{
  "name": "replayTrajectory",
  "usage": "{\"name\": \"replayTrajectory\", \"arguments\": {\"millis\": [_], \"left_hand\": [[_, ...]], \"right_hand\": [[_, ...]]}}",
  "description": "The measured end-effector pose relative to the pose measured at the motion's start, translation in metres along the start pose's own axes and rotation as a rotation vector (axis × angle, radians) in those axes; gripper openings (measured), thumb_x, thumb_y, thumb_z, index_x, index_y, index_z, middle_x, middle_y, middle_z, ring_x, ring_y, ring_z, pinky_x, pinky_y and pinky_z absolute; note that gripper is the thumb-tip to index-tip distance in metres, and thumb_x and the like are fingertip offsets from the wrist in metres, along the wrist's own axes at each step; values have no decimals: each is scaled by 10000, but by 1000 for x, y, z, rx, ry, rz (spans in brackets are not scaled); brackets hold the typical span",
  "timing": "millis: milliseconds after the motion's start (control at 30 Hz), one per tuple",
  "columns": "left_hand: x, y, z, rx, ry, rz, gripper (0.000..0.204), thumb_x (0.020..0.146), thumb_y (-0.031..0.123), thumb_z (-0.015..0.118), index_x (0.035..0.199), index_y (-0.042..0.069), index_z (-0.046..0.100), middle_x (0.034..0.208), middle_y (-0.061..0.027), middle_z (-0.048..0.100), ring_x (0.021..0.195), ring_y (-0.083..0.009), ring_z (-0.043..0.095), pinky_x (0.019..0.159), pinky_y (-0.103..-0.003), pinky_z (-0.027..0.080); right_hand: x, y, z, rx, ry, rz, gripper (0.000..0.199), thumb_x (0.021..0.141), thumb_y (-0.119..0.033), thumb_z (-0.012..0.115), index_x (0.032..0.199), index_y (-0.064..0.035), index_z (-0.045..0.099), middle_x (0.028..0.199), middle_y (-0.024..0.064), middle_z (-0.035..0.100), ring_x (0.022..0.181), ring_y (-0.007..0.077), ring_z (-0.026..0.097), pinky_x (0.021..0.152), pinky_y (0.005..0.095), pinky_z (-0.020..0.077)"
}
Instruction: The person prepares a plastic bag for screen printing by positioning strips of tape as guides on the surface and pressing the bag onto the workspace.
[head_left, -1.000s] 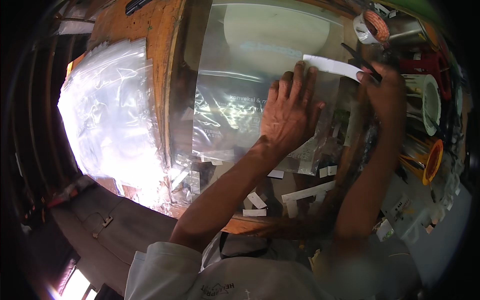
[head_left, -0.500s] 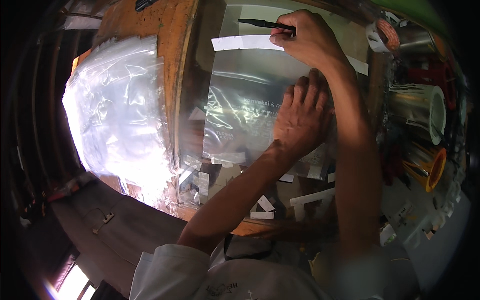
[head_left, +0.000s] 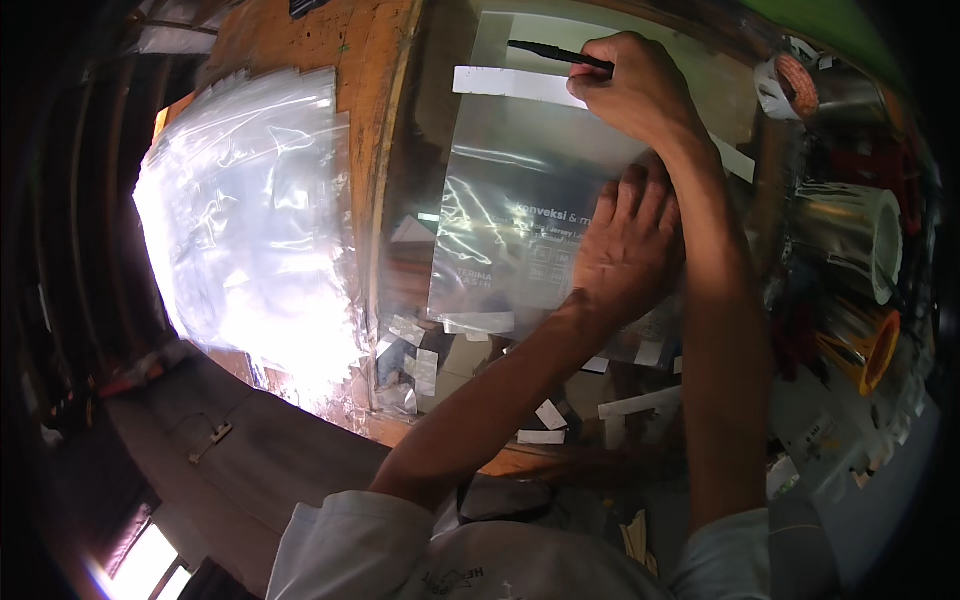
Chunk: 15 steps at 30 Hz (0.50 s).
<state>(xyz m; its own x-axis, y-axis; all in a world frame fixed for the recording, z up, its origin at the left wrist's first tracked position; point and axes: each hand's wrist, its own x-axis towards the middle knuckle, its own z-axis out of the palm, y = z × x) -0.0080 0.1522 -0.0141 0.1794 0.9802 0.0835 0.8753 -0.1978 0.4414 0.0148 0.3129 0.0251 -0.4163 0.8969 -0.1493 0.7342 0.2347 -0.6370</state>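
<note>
A clear plastic bag with white print lies flat on the worktable in front of me. My left hand rests palm down on its right half, fingers stretched out. Across the bag's far edge runs a white strip. Above it, my right hand grips a slim black pen, which points left. The right thumb and fingertips are at the strip, and the right forearm crosses just beyond the left fingertips. The right hand's other fingers are partly hidden.
A thick stack of clear plastic bags lies to the left, glaring in the light. Tape rolls and shiny film rolls line the right side. White scraps are scattered along the table's near edge.
The whole view has shifted and turned slightly, so things sit a little further right. Both hands keep nearly the same places on the bag and strip.
</note>
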Motion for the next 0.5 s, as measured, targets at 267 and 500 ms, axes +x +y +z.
{"name": "replayTrajectory", "arguments": {"millis": [267, 500], "left_hand": [[-1, -1, -1, -9, 15, 22, 661, 916, 262, 588, 1479, -39, 417, 1516, -274, 370, 1386, -439, 369, 1160, -552, 307], [0, -1, 0, -55, 27, 20, 685, 910, 274, 617, 1479, -42, 406, 1505, -275, 374, 1379, -441, 366, 1158, -556, 308]], "right_hand": [[2, 4, 2, 27, 6, 16, 170, 838, -157, 713, 898, 2, 709, 709, 58, 654, 646, 126, 594, 663, 302, 490], [1, 5, 3, 46, 2, -3, 171, 838, -160, 715, 891, 3, 709, 701, 54, 644, 637, 125, 585, 652, 309, 485]]}}
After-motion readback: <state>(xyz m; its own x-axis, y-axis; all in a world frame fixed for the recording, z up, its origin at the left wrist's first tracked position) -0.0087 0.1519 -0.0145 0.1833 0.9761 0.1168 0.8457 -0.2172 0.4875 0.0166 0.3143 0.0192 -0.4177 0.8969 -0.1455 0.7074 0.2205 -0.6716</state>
